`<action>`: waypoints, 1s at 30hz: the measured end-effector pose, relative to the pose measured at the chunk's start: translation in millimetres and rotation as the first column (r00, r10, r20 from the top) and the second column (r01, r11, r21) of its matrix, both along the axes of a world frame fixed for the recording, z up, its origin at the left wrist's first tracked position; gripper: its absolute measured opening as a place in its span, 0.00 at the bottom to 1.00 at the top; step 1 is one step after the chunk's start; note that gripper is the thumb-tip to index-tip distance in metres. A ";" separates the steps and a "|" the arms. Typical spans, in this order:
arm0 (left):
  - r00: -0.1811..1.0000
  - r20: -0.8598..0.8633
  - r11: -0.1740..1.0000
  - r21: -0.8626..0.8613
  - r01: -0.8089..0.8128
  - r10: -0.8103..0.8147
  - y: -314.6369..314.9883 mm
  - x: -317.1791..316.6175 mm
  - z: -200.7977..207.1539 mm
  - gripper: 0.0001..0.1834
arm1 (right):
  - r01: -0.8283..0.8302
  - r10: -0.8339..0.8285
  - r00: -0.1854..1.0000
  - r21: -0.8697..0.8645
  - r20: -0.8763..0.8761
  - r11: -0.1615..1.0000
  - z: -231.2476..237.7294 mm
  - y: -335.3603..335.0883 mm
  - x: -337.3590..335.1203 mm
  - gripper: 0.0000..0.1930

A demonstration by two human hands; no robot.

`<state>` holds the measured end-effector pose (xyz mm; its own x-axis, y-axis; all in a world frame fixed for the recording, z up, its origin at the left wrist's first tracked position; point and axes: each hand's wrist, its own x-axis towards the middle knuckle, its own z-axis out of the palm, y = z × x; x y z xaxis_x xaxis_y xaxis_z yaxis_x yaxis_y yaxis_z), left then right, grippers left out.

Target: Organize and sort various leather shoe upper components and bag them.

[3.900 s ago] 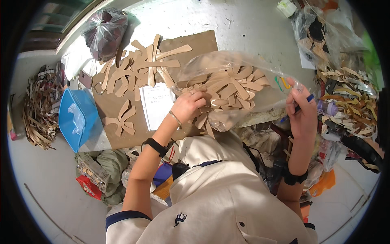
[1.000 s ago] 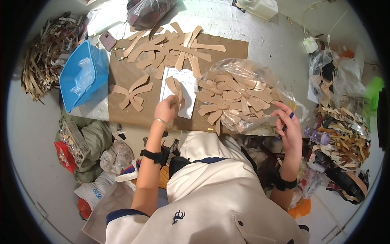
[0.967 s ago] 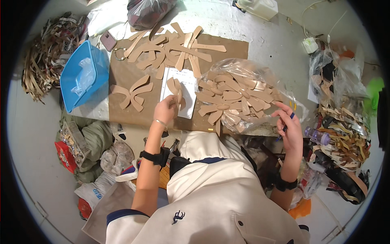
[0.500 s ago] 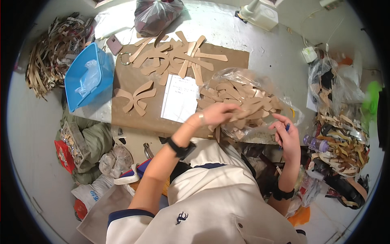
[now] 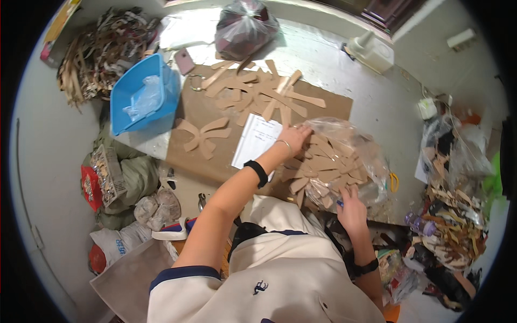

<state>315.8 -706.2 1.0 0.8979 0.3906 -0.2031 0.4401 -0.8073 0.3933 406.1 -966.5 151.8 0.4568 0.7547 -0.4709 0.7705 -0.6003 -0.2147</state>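
Observation:
A clear plastic bag (image 5: 375, 154) lies spread under and around a heap of tan, strap-shaped cut pieces (image 5: 332, 166). My left hand (image 5: 295, 139) is at the bag's upper left rim, its fingers bent over the plastic edge beside the heap. My right hand (image 5: 351, 209) is closed around a blue pen (image 5: 340, 203), with its fingertips against the near side of the heap. A white sheet of paper with writing (image 5: 252, 141) lies left of the heap, partly under my left wrist. More tan pieces (image 5: 247, 91) lie loosely overlapped beyond it, and several form a small cluster (image 5: 204, 136) at left.
A blue plastic basin (image 5: 123, 110) stands on the table's left, near a phone (image 5: 184, 61). At the back are a tied bag (image 5: 246, 29) and a white bottle (image 5: 371, 52). Yellow-handled scissors (image 5: 394, 182) lie right of the heap. Strip scraps (image 5: 455, 220) pile up at right.
My left hand has moved from over the heap to the bag's upper left rim. My right hand, still with the pen, has come down to the heap's near side. The view has shifted.

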 end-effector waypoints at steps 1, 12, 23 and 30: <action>0.999 -0.005 0.996 0.071 0.050 -0.050 2.8 -2.5 -3.1 0.26 | -0.033 0.032 0.999 -0.042 -0.022 0.999 -10.7 -3.1 2.3 0.29; 0.965 -0.205 0.973 0.125 0.192 -0.164 5.3 4.8 -5.4 0.18 | -0.134 0.131 0.991 -0.093 -0.034 0.987 -60.0 -27.4 -10.9 0.29; 0.972 -0.204 0.992 0.021 0.121 -0.114 26.2 0.3 3.8 0.18 | 0.046 -0.041 0.997 -0.073 0.066 0.996 -44.1 -7.7 -13.3 0.26; 0.903 -0.322 0.955 -0.019 0.296 -0.286 34.7 -17.1 9.8 0.21 | -0.128 0.129 0.990 -0.029 0.051 0.991 -78.8 -44.9 1.6 0.16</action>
